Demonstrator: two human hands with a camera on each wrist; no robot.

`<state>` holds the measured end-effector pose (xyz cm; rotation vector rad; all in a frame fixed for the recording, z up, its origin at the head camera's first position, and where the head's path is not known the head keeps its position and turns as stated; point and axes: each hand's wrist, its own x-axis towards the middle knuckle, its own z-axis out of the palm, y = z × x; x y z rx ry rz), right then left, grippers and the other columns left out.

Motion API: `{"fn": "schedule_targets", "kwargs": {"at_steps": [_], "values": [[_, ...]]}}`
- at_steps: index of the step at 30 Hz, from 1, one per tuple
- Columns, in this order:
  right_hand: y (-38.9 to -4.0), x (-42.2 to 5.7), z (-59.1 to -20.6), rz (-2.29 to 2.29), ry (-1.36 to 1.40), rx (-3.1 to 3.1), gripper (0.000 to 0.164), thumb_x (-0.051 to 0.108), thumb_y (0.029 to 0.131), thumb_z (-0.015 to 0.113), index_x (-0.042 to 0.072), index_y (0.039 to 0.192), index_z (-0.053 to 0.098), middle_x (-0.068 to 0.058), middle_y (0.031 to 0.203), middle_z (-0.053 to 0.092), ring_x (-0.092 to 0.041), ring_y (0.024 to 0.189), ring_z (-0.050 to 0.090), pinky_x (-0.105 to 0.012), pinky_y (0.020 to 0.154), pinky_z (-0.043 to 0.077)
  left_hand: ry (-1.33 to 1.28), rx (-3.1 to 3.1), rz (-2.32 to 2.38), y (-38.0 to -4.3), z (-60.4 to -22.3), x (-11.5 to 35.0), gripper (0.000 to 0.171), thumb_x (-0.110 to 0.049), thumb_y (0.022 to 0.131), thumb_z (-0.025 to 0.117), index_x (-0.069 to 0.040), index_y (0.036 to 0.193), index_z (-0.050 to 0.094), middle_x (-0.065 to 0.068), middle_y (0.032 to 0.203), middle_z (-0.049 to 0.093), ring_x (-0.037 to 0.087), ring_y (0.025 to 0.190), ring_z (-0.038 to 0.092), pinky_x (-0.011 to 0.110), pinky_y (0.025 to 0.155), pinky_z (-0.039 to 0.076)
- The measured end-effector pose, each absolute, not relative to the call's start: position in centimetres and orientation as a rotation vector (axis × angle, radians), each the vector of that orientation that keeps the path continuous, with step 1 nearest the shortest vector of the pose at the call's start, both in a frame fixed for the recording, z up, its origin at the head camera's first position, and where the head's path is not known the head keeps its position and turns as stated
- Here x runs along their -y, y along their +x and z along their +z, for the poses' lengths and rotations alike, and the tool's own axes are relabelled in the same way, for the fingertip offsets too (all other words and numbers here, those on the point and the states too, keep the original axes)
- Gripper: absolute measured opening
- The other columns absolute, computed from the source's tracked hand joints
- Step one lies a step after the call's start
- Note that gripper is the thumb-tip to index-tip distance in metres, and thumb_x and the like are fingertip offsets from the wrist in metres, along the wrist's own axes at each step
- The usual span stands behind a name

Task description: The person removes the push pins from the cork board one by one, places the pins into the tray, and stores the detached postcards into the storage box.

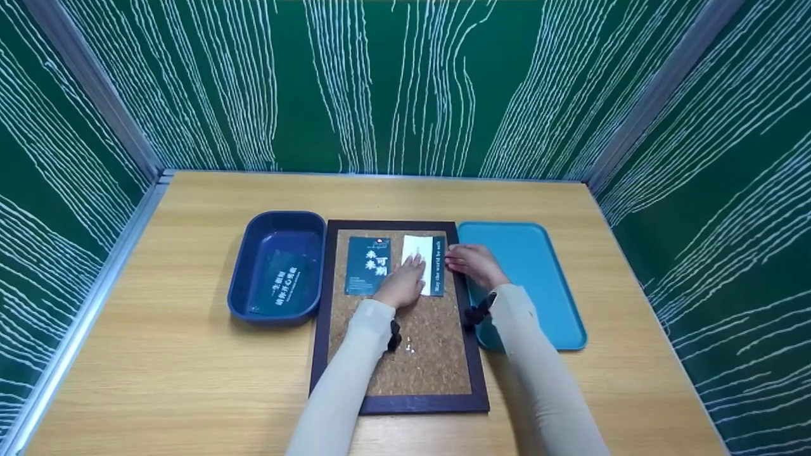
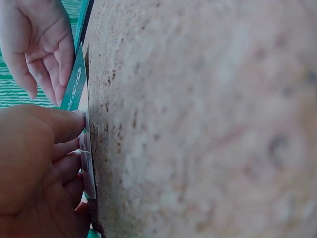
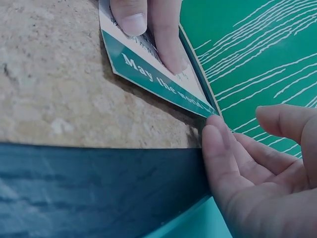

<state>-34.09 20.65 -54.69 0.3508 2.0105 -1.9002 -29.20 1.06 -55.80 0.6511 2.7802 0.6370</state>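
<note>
A white card with a dark green strip (image 1: 438, 266) lies on the cork board (image 1: 380, 348), its strip printed "May the world be soft". My left hand (image 1: 402, 283) presses the card's white part with extended fingers. At the card's right edge is my right hand (image 1: 476, 263); its fingertips (image 3: 214, 134) are right at the strip's corner, and the thumb stands apart from them. A green card with white characters (image 1: 367, 266) lies on the board to the left. Small clear pieces (image 1: 410, 346) sit on the cork lower down.
A dark blue bin (image 1: 239, 294) with a green printed card (image 1: 285, 285) inside stands left of the board. To the right is a flat turquoise tray (image 1: 545, 297), partly under my right arm. The board's dark frame (image 1: 424, 404) borders the cork. Green patterned panels (image 1: 405, 88) surround the table.
</note>
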Motion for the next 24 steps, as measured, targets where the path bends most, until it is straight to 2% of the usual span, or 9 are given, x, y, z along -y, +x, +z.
{"fn": "schedule_targets", "kwargs": {"at_steps": [7,17,24], "values": [[-34.1,-20.2,-54.9,-1.896,0.302,-2.049,0.033,0.010,0.096,0.055,-0.008,0.123,0.054,-0.012,0.103,0.065,-0.014,0.086,0.066,-0.024,0.080,0.057,0.658,-2.782,0.629,-29.2,-55.9,-1.1,0.051,-0.020,0.102,0.043,-0.002,0.148,0.033,0.012,0.159,0.024,0.027,0.148,0.020,0.042,0.121,0.019],[-33.8,-19.6,-54.8,-1.808,0.301,-2.118,0.044,0.012,0.097,0.055,-0.004,0.138,0.047,-0.023,0.132,0.054,-0.026,0.112,0.061,-0.030,0.088,0.056,0.644,-2.770,0.641,-29.2,-55.7,-1.1,0.051,-0.021,0.102,0.042,-0.003,0.149,0.031,0.011,0.159,0.023,0.026,0.148,0.018,0.040,0.121,0.019],[-33.8,-19.1,-55.2,-1.734,0.276,-2.211,0.044,0.009,0.095,0.056,-0.006,0.136,0.049,-0.024,0.133,0.053,-0.024,0.105,0.064,-0.026,0.082,0.058,0.647,-2.767,0.640,-29.3,-55.8,-1.1,0.051,-0.021,0.103,0.041,-0.002,0.149,0.031,0.012,0.159,0.023,0.027,0.148,0.019,0.040,0.122,0.017]]}}
